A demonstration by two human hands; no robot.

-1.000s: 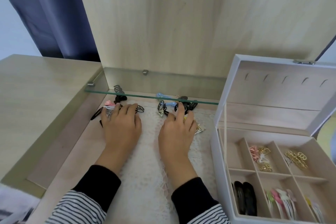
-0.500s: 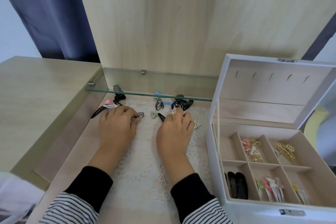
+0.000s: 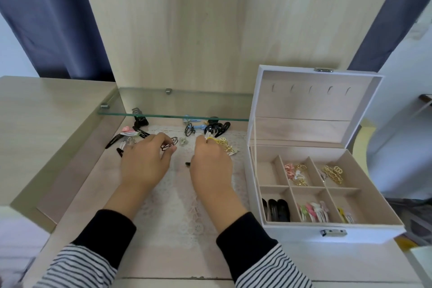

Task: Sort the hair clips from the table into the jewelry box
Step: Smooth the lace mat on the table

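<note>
Left hand [image 3: 145,163] in pinch grip on a dark clip [image 3: 169,144], right hand [image 3: 210,166] likewise on a yellow clip [image 3: 208,139], box [image 3: 292,231] to its right.

place: home dressing corner | cues: vanity table [image 3: 46,124], navy curtain [image 3: 53,18], lace mat [image 3: 173,206], jewelry box [image 3: 292,234]

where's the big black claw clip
In the head view, the big black claw clip lies below the glass shelf, just beyond the right hand, right of the blue clips.
</note>
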